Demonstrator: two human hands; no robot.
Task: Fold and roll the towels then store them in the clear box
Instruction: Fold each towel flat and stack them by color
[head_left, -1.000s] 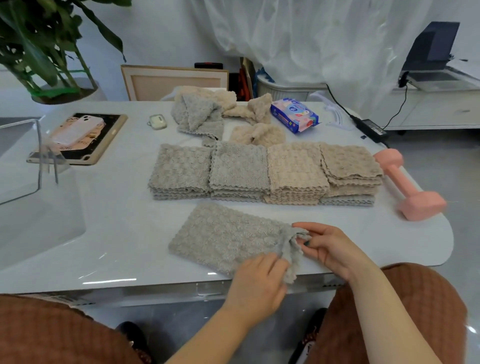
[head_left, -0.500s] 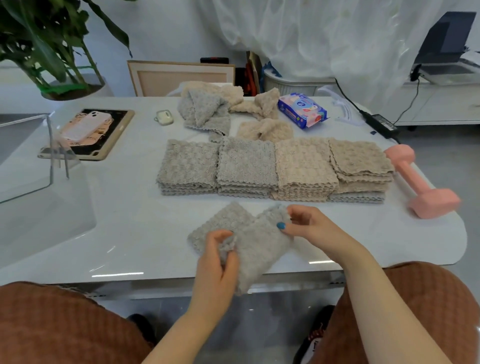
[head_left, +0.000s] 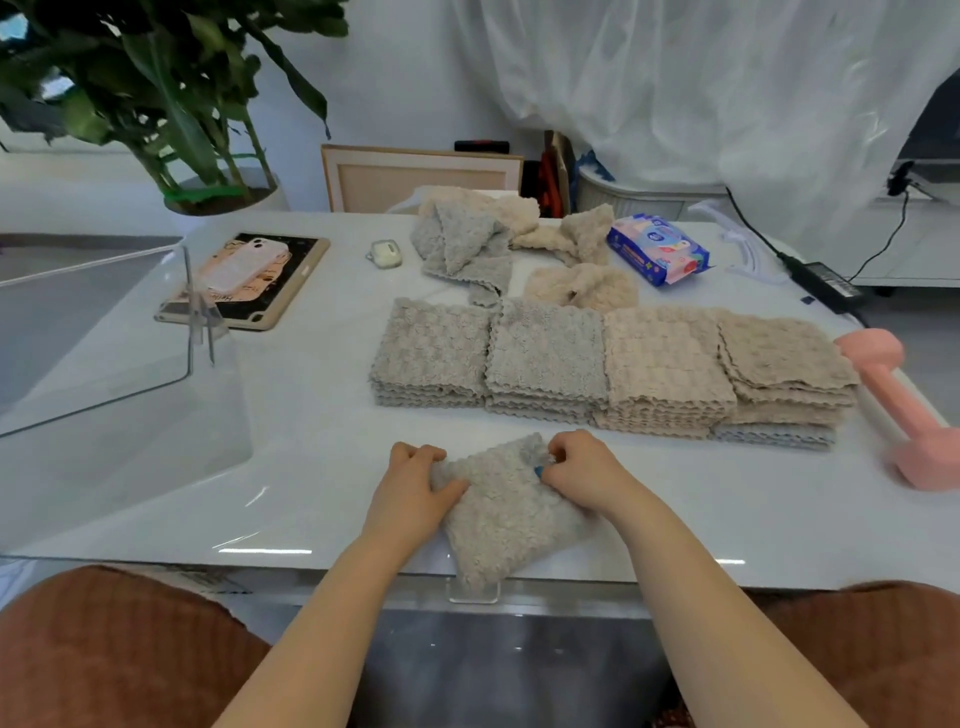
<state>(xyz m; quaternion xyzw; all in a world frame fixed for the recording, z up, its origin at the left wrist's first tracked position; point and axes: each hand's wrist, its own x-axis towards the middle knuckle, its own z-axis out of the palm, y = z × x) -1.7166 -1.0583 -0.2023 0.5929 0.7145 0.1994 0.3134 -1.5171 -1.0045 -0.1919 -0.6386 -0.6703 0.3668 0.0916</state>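
Observation:
A grey fluffy towel (head_left: 506, 512) lies folded at the front of the white table (head_left: 291, 415), one corner hanging over the edge. My left hand (head_left: 415, 480) grips its far left corner and my right hand (head_left: 582, 467) pinches its far right corner. Behind it stands a row of folded towel stacks (head_left: 608, 364), grey at the left and beige at the right. Loose crumpled towels (head_left: 498, 239) lie farther back. The clear box (head_left: 104, 364) stands open at the table's left side.
A pink dumbbell (head_left: 904, 405) lies at the right edge. A phone on a tablet (head_left: 244, 275), an earbud case (head_left: 384, 253) and a blue wipes pack (head_left: 657, 252) sit at the back. A potted plant (head_left: 171, 104) stands at the back left.
The grey towel, spread flat a second ago, was folded over to the left and now lies folded. Both hands moved onto its far corners.

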